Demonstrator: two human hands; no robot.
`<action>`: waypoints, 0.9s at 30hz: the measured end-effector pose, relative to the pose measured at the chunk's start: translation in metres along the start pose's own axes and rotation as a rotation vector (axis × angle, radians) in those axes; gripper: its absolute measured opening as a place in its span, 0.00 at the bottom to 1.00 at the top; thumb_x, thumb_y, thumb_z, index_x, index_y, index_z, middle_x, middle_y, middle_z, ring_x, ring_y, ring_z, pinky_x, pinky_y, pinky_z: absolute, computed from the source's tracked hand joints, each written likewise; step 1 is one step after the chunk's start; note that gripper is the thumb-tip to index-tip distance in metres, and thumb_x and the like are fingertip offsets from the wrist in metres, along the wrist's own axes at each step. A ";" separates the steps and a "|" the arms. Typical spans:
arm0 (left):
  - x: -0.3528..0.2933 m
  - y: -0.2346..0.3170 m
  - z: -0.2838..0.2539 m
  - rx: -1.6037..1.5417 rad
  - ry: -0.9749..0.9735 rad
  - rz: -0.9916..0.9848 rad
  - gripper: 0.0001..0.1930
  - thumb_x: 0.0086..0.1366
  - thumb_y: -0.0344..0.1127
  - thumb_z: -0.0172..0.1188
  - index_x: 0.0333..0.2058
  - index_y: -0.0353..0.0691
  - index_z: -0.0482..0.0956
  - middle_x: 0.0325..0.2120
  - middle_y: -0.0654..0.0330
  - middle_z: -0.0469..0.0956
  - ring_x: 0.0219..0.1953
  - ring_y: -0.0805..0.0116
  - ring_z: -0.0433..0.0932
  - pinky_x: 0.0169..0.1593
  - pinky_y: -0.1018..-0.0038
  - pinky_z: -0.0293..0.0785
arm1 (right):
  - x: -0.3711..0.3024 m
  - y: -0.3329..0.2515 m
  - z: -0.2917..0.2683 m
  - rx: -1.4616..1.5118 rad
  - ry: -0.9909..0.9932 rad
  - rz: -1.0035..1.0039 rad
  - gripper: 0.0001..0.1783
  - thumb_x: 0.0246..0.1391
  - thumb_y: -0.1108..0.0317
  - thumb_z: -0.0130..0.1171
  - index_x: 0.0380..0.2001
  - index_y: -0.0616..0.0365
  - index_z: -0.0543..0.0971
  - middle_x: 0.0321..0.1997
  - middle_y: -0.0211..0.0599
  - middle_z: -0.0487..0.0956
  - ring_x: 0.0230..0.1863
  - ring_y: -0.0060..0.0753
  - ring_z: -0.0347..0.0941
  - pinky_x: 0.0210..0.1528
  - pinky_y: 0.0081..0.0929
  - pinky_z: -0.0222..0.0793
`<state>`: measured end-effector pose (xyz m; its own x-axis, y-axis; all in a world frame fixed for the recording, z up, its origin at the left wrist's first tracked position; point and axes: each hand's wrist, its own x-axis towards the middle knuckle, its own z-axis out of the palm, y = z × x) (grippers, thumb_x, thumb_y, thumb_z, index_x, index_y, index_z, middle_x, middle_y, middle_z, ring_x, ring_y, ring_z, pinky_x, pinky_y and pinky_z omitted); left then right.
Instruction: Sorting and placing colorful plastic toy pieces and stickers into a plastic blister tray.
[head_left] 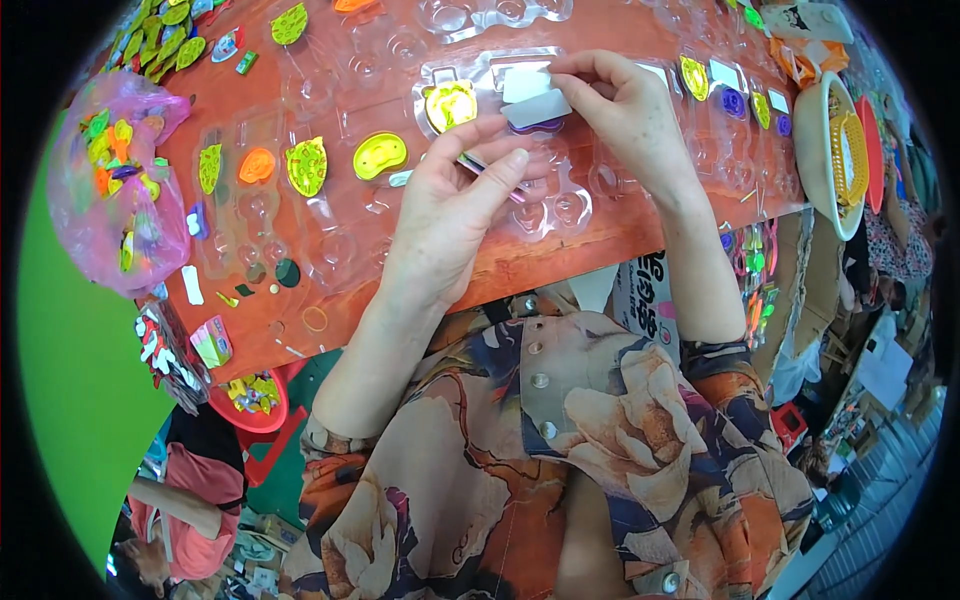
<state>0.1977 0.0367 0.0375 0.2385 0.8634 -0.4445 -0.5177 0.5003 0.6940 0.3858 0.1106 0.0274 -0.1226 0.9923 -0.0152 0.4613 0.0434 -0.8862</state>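
My right hand (632, 122) pinches a small white card (538, 109) between thumb and fingers, over a clear plastic blister tray (490, 65). My left hand (438, 215), palm up, holds a thin stack of small cards (482, 166) under its thumb; only their edges show. In the tray lie a yellow-green toy piece (451, 104) and a purple piece (540, 127), partly covered by the card. Another white card (524, 83) sits just behind the held one. Left of my left hand, a yellow-green oval piece (380, 155) rests in a tray pocket.
More clear trays with yellow-green, orange and purple pieces spread over the red table (455, 285). A pink plastic bag (165, 225) of small toys stands at the left. A cream basin (812, 150) with a yellow basket (851, 165) is at the right edge. Below left is a red bowl (255, 420).
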 end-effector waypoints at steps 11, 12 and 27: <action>0.003 -0.001 -0.002 0.014 -0.008 -0.025 0.24 0.71 0.29 0.56 0.62 0.31 0.62 0.52 0.44 0.76 0.52 0.56 0.79 0.54 0.65 0.79 | 0.015 0.009 0.009 -0.514 0.126 -0.341 0.08 0.58 0.68 0.59 0.36 0.60 0.83 0.37 0.45 0.81 0.37 0.51 0.80 0.41 0.40 0.76; 0.003 -0.001 -0.001 0.014 0.001 -0.023 0.23 0.71 0.29 0.56 0.61 0.31 0.62 0.52 0.44 0.76 0.52 0.56 0.79 0.54 0.64 0.79 | 0.015 0.008 0.012 -0.515 0.126 -0.339 0.08 0.58 0.68 0.59 0.36 0.60 0.83 0.37 0.45 0.81 0.37 0.51 0.80 0.41 0.40 0.76; 0.006 -0.006 0.000 0.005 0.008 -0.002 0.22 0.71 0.29 0.56 0.60 0.31 0.63 0.52 0.43 0.76 0.51 0.55 0.80 0.53 0.65 0.80 | -0.020 -0.011 -0.009 -0.692 -0.078 -0.263 0.14 0.55 0.68 0.62 0.44 0.58 0.80 0.46 0.46 0.76 0.42 0.50 0.78 0.42 0.42 0.75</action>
<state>0.2018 0.0385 0.0306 0.2332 0.8619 -0.4503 -0.5130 0.5024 0.6960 0.3911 0.0913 0.0413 -0.3557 0.9291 0.1013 0.8530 0.3671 -0.3710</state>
